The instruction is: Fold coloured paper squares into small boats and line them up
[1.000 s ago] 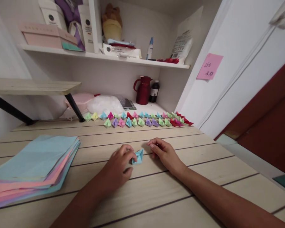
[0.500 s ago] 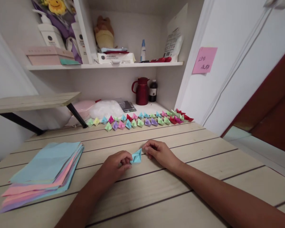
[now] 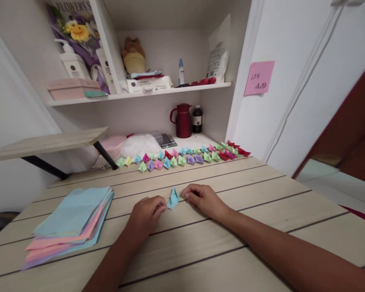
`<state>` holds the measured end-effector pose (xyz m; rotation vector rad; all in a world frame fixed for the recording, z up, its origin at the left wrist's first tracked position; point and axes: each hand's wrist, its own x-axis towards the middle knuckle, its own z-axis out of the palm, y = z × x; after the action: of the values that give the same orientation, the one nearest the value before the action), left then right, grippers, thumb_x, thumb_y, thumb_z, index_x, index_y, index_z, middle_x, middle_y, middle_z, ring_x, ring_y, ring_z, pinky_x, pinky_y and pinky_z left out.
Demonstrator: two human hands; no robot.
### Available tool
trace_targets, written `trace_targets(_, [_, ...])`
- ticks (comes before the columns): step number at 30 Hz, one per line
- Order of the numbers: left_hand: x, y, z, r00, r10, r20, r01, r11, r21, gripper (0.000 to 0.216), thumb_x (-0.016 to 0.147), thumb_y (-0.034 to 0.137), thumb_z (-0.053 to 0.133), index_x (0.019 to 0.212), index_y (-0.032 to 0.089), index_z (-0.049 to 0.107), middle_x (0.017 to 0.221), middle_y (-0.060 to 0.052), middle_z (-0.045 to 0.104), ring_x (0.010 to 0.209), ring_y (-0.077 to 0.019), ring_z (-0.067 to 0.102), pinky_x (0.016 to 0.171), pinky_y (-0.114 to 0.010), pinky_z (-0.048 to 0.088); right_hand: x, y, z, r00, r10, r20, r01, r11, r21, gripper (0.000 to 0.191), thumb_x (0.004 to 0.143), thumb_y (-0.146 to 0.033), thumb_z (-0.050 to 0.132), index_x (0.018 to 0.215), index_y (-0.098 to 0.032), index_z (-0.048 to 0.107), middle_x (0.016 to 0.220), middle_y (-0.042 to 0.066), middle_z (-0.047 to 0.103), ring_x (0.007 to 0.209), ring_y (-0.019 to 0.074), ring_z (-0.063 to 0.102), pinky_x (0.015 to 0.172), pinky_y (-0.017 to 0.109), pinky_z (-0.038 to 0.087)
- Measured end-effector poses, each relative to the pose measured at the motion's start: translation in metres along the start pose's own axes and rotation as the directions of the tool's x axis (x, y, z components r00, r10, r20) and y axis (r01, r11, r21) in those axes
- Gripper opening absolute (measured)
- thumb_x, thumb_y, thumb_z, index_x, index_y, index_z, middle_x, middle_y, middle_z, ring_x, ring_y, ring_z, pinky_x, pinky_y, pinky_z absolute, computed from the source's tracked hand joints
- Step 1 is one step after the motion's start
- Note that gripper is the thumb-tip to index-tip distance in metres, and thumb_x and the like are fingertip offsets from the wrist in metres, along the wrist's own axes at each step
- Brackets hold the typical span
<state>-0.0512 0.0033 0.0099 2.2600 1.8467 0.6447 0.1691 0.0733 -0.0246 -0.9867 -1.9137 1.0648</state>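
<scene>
A small light blue folded paper boat (image 3: 173,198) is at the middle of the table, between my two hands, with its point turned away from me. My left hand (image 3: 149,211) is closed, thumb and fingertips pinched at the boat's lower left edge. Just right of the boat, my right hand (image 3: 203,198) rests on the table with its fingers curled in and nothing visible in them; a small gap separates it from the paper. Farther back stand two rows of folded paper boats (image 3: 181,161) in green, blue, purple, pink, yellow and red.
On the left lies a stack of coloured paper sheets (image 3: 74,213). Behind it a small wooden riser (image 3: 48,142) stands on black legs. Under the shelf are a red jug (image 3: 183,121), a dark bottle (image 3: 197,119) and a white plastic bag (image 3: 140,146). A pink note (image 3: 259,78) sticks to the wall.
The blue boat has turned, so its point now faces away from me instead of to the right. My right hand stays beside it. The camera view has shifted slightly.
</scene>
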Motion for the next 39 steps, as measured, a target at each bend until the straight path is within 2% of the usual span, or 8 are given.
trace_targets(5, [-0.003,-0.014,-0.018,0.975,-0.104,-0.198,0.152,0.958,0.241,0.025,0.093,0.030,0.040,0.092,0.022,0.064,0.087,-0.005,0.072,0.081,-0.0234,0.062,0.075,-0.031,0.038,0.000,-0.001,0.002,1.000,-0.011,-0.025,0.008,0.992,-0.122,0.018,0.083,-0.029,0.055,0.081,-0.020,0.071,0.071,0.001,0.069,0.066,0.0164,0.060,0.060,0.025,0.042])
trace_targets(8, [-0.002,-0.019,-0.025,0.966,-0.119,-0.230,0.200,0.908,0.369,0.028,0.094,0.028,0.038,0.092,0.020,0.064,0.086,-0.010,0.073,0.080,-0.0268,0.063,0.076,-0.034,0.038,0.001,-0.002,0.003,1.000,-0.022,-0.001,0.022,0.981,-0.191,0.018,0.083,-0.028,0.055,0.081,-0.022,0.072,0.074,0.001,0.072,0.072,0.0183,0.063,0.066,0.026,0.043])
trace_targets(14, [0.017,-0.029,-0.035,0.974,-0.132,-0.183,0.209,0.837,0.506,0.025,0.093,0.020,0.040,0.095,0.018,0.065,0.089,-0.014,0.072,0.085,-0.0291,0.064,0.081,-0.038,0.038,0.001,-0.005,0.003,0.998,-0.044,0.046,0.055,0.959,-0.278,0.018,0.083,-0.027,0.054,0.081,-0.024,0.071,0.082,0.001,0.074,0.079,0.0209,0.066,0.070,0.029,0.043])
trace_targets(19, [0.044,-0.048,-0.061,0.973,-0.196,-0.120,0.230,0.802,0.552,0.020,0.089,0.013,0.046,0.096,0.016,0.064,0.090,-0.013,0.070,0.091,-0.0272,0.063,0.083,-0.038,0.041,0.000,-0.003,0.001,0.997,-0.047,0.066,0.061,0.974,-0.220,0.018,0.084,-0.028,0.053,0.077,-0.024,0.069,0.079,0.001,0.073,0.077,0.0208,0.065,0.068,0.028,0.042])
trace_targets(25, [0.077,-0.070,-0.085,0.971,-0.239,0.003,0.191,0.782,0.594,0.033,0.090,0.036,0.058,0.118,0.018,0.057,0.119,-0.007,0.061,0.101,-0.0206,0.062,0.085,-0.042,0.053,0.003,-0.002,-0.001,0.996,-0.040,0.085,0.055,0.982,-0.181,0.017,0.083,-0.027,0.054,0.074,-0.024,0.068,0.077,0.000,0.072,0.076,0.0210,0.065,0.065,0.028,0.041])
trace_targets(29, [0.084,-0.084,-0.089,0.975,-0.218,0.031,0.155,0.777,0.610,0.013,0.090,0.020,0.052,0.095,0.019,0.064,0.096,-0.008,0.069,0.093,-0.0219,0.064,0.083,-0.034,0.046,0.006,-0.001,-0.003,0.994,-0.039,0.101,0.057,0.982,-0.182,0.018,0.084,-0.027,0.053,0.074,-0.025,0.067,0.077,0.000,0.073,0.076,0.0209,0.065,0.065,0.028,0.040])
trace_targets(31, [0.084,-0.092,-0.090,0.980,-0.200,0.021,0.146,0.777,0.613,0.017,0.086,0.012,0.048,0.085,0.020,0.063,0.086,-0.009,0.070,0.088,-0.0232,0.064,0.078,-0.030,0.041,0.008,0.000,-0.003,0.994,-0.041,0.104,0.060,0.979,-0.192,0.018,0.084,-0.027,0.053,0.074,-0.025,0.068,0.077,0.000,0.073,0.076,0.0210,0.064,0.064,0.028,0.039])
trace_targets(39, [0.092,-0.117,-0.086,0.987,-0.157,0.030,0.110,0.804,0.584,0.020,0.091,0.021,0.043,0.088,0.020,0.063,0.082,-0.006,0.067,0.082,-0.0213,0.062,0.075,-0.030,0.041,0.013,-0.001,-0.004,0.995,0.006,0.096,0.013,0.980,-0.199,0.017,0.083,-0.026,0.054,0.074,-0.025,0.068,0.073,0.000,0.072,0.071,0.0201,0.063,0.061,0.027,0.039])
